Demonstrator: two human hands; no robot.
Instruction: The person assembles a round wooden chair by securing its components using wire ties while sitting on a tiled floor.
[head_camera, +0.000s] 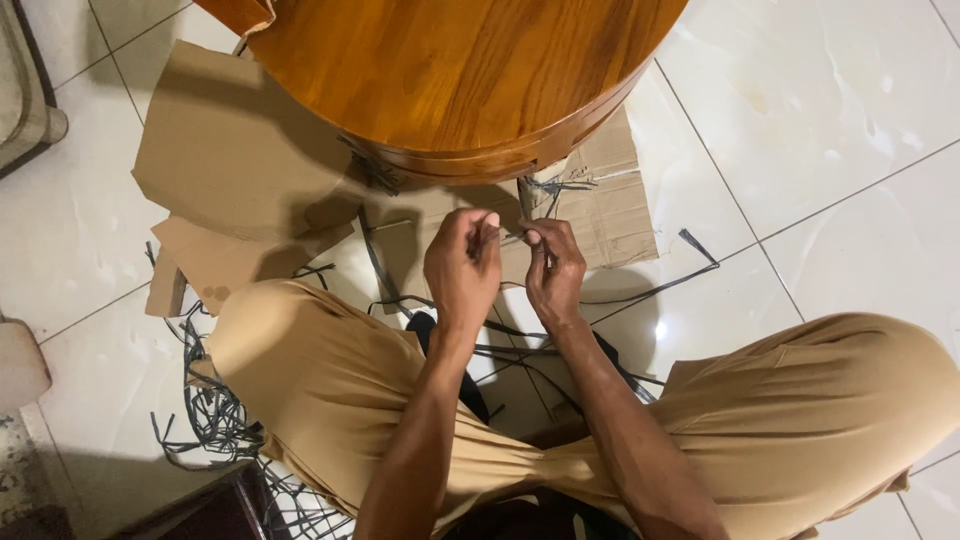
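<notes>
Both hands — left hand (462, 268), right hand (553, 270) — pinch a thin dark strap (512, 236) between them; flattened cardboard (235, 160) lies under the round wooden table (450, 70).

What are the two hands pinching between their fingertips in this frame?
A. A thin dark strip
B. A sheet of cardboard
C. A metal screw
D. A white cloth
A: the left hand and right hand meet below the round wooden table, pinching a thin dark strip like the strips scattered on the tiled floor.
</notes>
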